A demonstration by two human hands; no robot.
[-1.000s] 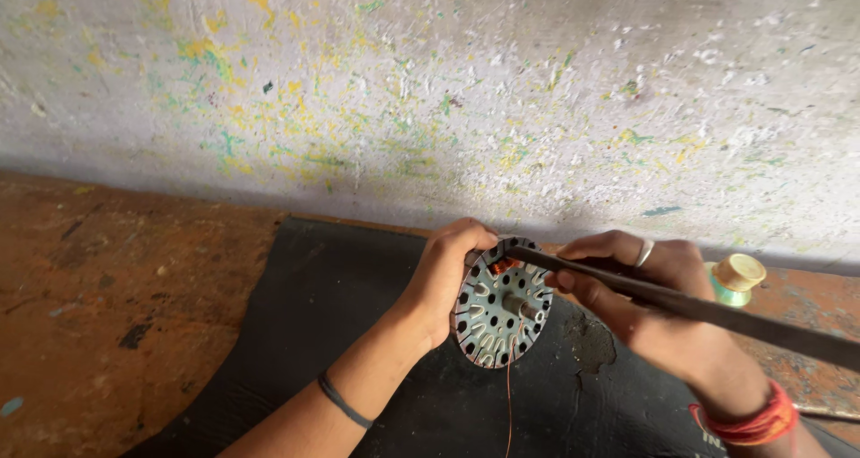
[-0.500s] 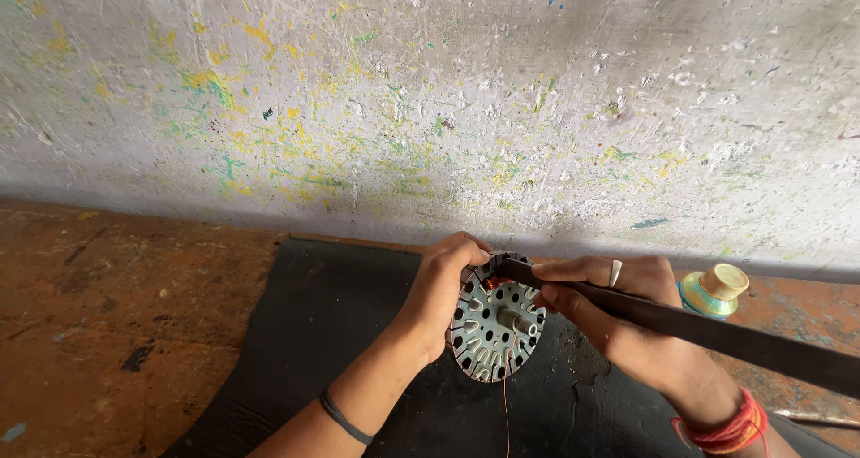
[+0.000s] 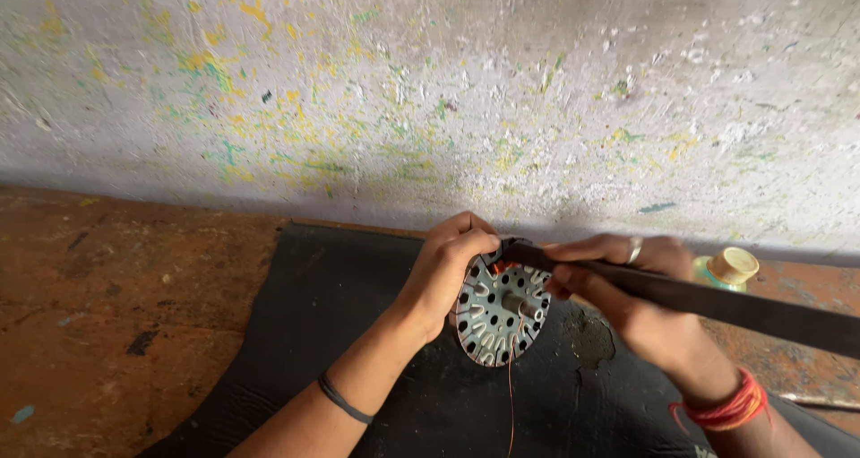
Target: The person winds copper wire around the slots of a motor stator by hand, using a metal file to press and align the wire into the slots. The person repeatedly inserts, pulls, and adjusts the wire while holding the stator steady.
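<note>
— Copper wire (image 3: 511, 377), thin and orange, hangs straight down from the round slotted metal core (image 3: 498, 312). That strand looks to me like the weak point.

— How so?

— The right hand (image 3: 627, 289) is wrapped tight around a long dark flat bar (image 3: 717, 301), whose tip sits at the top edge of the core, just beside the left fingers. If the bar skids off the rim, I judge it could nick the wire or jab those fingers.

— And the left hand (image 3: 445, 274)?

— Closed over the upper left edge of the core, fingers curled on the rim, propping it on edge over the black rubber mat (image 3: 340, 332). Only that one grip steadies it, so a hard push from the bar could tip or roll it.

— Where is the core relative to the hands?

— Between them: under the left palm, and just left of and below the right knuckles.

— Anything else close?

— A small greenish bottle with a tan cap (image 3: 730, 268) stands just beyond the right hand, near the paint-flecked wall (image 3: 430, 108). A swinging bar might knock it over.
</note>
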